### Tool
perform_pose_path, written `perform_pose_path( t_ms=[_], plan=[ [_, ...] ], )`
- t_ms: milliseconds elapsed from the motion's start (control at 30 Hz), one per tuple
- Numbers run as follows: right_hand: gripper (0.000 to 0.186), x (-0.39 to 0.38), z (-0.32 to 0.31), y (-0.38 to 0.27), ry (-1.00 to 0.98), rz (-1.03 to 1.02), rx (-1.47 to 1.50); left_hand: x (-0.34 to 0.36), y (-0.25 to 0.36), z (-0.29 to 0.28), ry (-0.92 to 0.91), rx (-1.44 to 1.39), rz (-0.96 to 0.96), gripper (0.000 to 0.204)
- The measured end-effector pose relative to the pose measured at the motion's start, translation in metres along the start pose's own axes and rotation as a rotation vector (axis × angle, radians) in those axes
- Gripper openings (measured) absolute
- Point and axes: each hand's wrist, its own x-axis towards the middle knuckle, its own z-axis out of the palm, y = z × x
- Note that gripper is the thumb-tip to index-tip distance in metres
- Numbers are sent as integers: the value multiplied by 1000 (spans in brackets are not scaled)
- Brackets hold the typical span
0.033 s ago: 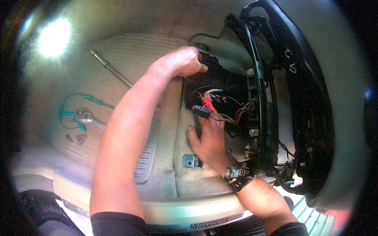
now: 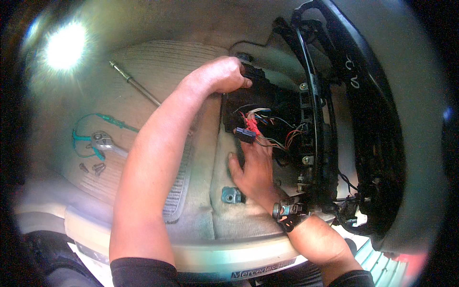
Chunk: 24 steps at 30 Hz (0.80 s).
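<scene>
My left hand point(image 2: 231, 75) is closed at the far left edge of a black plastic housing point(image 2: 260, 91), its fingers curled and partly hidden. Nearer to me, my right hand point(image 2: 256, 172) reaches forward with the thumb apart and the fingers stretched out beneath loose wires point(image 2: 275, 143). A dark connector point(image 2: 245, 135) lies across those fingers, beside a red-wrapped part of the wires point(image 2: 252, 125). The wires run right toward a black metal frame point(image 2: 313, 110). What the right fingertips touch is hard to make out.
On the ribbed mat point(image 2: 138, 62) lie a long metal extension bar point(image 2: 136, 86), a ratchet point(image 2: 101, 141), a teal corded probe point(image 2: 114, 122) and several bolts point(image 2: 98, 168). A metal bracket point(image 2: 231, 195) sits by my right wrist. The pale door sill point(image 2: 229, 253) runs along the front.
</scene>
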Motion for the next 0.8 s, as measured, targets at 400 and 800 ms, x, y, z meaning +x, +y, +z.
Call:
perform_pose_path(
  t_ms=[400,800],
  plan=[
    [63,-4,-5,2,168,78,-125,5,-3,5,13,-22,56,47],
    [61,-7,-5,7,43,89,-156,4,0,-1,29,14,47,50]
  ],
)
